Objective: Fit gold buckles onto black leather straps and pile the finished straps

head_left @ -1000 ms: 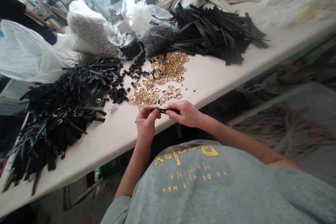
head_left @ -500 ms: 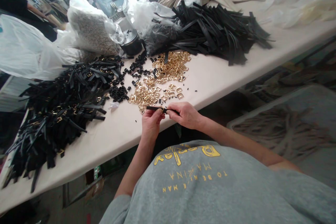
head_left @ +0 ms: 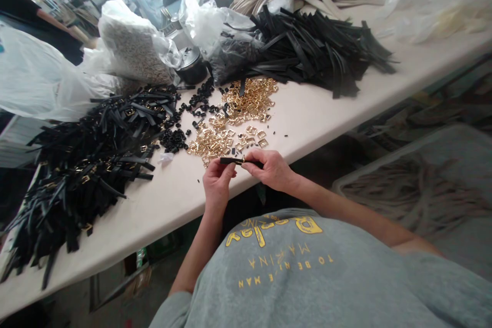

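Note:
Between both hands, above the table's front edge, is a short black strap (head_left: 229, 160) with a small gold buckle (head_left: 243, 159) on it. My left hand (head_left: 218, 180) pinches the strap's left part between thumb and fingers. My right hand (head_left: 273, 169) is closed around the right part, close by the buckle. Just beyond the hands lies a pile of gold buckles (head_left: 210, 142), with a second heap of gold buckles (head_left: 251, 98) behind it. Small black loops (head_left: 173, 139) lie to the left of these.
Finished-looking black straps with buckles (head_left: 96, 148) cover the table's left side. Plain black strips (head_left: 311, 51) lie at the back right. Behind stand a filled plastic bag (head_left: 128, 41) and a dark metal pot (head_left: 191, 65). A co-worker's arm (head_left: 57, 23) shows at far left.
My left hand has shifted slightly left along the strap. The buckle now sits nearer my right fingers. The view has tilted a little.

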Available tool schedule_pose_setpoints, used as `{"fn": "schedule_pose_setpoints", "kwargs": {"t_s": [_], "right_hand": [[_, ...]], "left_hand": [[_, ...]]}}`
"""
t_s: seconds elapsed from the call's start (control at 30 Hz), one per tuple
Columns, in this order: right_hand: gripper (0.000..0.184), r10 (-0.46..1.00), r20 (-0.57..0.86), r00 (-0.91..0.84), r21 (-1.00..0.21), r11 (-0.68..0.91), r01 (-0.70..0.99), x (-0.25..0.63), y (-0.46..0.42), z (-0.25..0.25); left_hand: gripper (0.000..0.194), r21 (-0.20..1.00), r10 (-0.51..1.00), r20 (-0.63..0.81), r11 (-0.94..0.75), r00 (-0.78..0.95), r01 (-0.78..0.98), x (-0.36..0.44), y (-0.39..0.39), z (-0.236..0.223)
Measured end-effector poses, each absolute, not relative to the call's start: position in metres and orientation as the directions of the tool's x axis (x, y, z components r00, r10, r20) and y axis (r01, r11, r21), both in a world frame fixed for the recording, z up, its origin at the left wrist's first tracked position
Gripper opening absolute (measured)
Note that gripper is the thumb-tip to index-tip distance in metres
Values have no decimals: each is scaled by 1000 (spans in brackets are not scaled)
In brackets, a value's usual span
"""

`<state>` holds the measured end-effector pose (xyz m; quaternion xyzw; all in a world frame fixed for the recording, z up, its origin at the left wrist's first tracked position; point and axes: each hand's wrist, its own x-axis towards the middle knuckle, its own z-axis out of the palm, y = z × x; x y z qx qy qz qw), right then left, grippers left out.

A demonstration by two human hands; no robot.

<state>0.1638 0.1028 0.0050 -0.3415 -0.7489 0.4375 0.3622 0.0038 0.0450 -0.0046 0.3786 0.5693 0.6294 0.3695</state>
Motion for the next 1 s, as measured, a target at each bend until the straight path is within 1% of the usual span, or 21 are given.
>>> {"fn": "schedule_pose_setpoints", "kwargs": {"t_s": [0.1, 0.2, 0.23, 0.3, 0.33, 0.43, 0.5, 0.53, 0.67, 0.73, 0.8, 0.87, 1.0], "right_hand": [[17, 839, 248, -484, -908, 375, 186, 167, 104, 7], [18, 838, 249, -486, -917, 366, 160, 169, 105, 9], [18, 833, 249, -495, -920, 363, 147, 169, 105, 9], [18, 816, 240, -525, -928, 353, 124, 170, 104, 11], [18, 806, 231, -546, -931, 345, 116, 171, 104, 12], [17, 758, 197, -622, -940, 327, 100, 174, 104, 15], [15, 718, 172, -675, -942, 321, 101, 176, 104, 16], [14, 701, 160, -695, -942, 318, 104, 177, 105, 16], [13, 643, 121, -756, -938, 324, 125, 178, 109, 17], [13, 617, 119, -778, -923, 358, 143, 177, 113, 19], [13, 594, 128, -794, -891, 421, 171, 177, 118, 19], [13, 574, 140, -806, -824, 519, 227, 177, 125, 20], [16, 534, 181, -826, -582, 735, 348, 172, 143, 20]], "left_hand": [[27, 989, 901, 77, -124, -426, -84, 2, 37, -6], [41, 974, 937, 65, -134, -343, -181, 6, 31, -5], [41, 973, 947, 56, -124, -317, -196, 7, 30, -4], [30, 980, 960, 30, -84, -278, -183, 6, 31, 1], [28, 985, 967, 12, -56, -254, -166, 5, 33, 4], [39, 988, 991, -94, 82, -90, -130, -3, 37, 12], [35, 979, 984, -174, 175, 27, -105, -9, 38, 16], [32, 975, 980, -193, 198, 51, -100, -12, 39, 16], [26, 973, 987, -158, 158, 14, -166, -16, 40, 13], [25, 968, 986, -166, 169, 32, -186, -17, 42, 10], [25, 962, 979, -192, 202, 69, -182, -18, 43, 8], [24, 961, 974, -211, 222, 83, -164, -20, 45, 8], [21, 967, 969, -245, 247, 41, -62, -24, 50, 11]]}}
